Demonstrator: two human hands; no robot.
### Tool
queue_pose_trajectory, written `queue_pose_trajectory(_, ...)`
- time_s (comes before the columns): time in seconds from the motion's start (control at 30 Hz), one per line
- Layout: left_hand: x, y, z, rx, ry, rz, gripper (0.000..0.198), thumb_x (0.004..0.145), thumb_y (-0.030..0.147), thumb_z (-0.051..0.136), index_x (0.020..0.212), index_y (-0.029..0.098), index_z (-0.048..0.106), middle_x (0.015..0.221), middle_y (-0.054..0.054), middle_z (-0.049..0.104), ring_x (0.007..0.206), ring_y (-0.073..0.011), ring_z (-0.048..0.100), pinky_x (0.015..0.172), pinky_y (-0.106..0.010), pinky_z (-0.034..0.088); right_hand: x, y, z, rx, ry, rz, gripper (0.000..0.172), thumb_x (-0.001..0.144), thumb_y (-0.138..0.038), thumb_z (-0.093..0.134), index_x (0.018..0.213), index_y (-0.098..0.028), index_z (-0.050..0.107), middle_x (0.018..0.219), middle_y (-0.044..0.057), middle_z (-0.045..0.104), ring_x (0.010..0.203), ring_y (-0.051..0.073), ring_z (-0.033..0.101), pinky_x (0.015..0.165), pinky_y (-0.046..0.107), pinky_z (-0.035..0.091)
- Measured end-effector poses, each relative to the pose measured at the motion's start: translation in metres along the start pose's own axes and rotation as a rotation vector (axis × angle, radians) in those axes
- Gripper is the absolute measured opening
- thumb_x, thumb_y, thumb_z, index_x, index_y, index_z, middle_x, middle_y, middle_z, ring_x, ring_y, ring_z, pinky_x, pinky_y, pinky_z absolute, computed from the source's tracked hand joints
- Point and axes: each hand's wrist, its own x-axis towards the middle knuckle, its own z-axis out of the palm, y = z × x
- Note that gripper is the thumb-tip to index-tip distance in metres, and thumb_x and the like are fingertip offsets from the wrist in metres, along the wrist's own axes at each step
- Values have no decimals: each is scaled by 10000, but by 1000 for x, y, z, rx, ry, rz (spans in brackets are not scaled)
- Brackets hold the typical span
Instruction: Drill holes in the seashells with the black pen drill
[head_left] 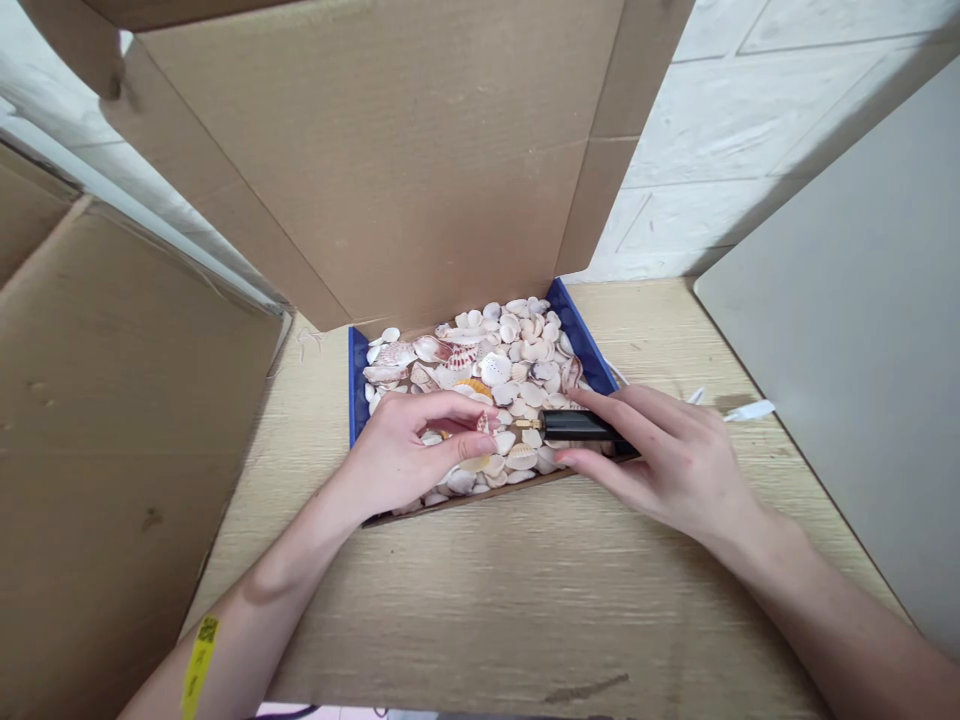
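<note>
My left hand [420, 440] pinches a small reddish-white seashell [486, 424] between thumb and fingertips. In my right hand [660, 450] is a black pen-shaped mini drill [577, 425], its brass chuck pointing left toward that shell. A small gap appears to lie between the chuck's end and the shell; whether a thin bit bridges it is too fine to see. Both hands are above a shallow cardboard box with blue inner sides [581, 335]. Many loose white, pink and orange shells [495, 368] cover its bottom.
The box's tall cardboard lid [405, 150] stands up at the back. Another cardboard box [112, 420] is on the left, and a pale grey panel [847, 330] leans at the right. A white strip [750, 411] lies on the wooden table [480, 600]. Behind is a white brick wall [750, 120].
</note>
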Motion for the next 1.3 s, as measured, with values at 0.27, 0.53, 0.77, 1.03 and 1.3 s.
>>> queue_pose_trajectory(0.27,2,-5,2,-36,-51,-43,149,712,275,725,808,163,704,805,-22,734,730,-148,672,714,-250,541,4,-2,-5,-40,179,-74,301,759,-221,687,1029,-191,558,883,72,678,741,182,608,630,311,495)
queue_pose_trajectory(0.53,2,-2,1,-21,-90,-71,154,708,272,729,809,158,702,785,-20,720,737,-147,665,711,-244,528,4,-4,-3,-25,229,-70,282,744,-196,696,996,-199,570,891,75,672,755,190,617,637,322,502)
queue_pose_trajectory(0.77,1,-4,1,-11,-44,-38,135,727,271,716,831,185,714,850,-10,743,735,-143,676,712,-238,537,0,-3,1,21,66,-12,288,790,-341,667,992,-168,558,811,51,671,655,137,608,571,253,481)
queue_pose_trajectory(1.03,2,-2,2,63,4,-15,133,732,235,715,855,186,729,866,-16,751,750,-145,678,728,-238,527,-3,-5,3,40,27,3,293,802,-340,657,996,-150,548,787,35,663,638,123,605,570,237,466)
queue_pose_trajectory(1.3,-1,-7,2,178,-5,139,176,736,274,723,891,192,739,801,-15,737,670,-126,643,647,-226,492,0,-15,6,58,14,-22,306,820,-345,633,1016,-127,546,813,57,658,676,132,610,600,245,476)
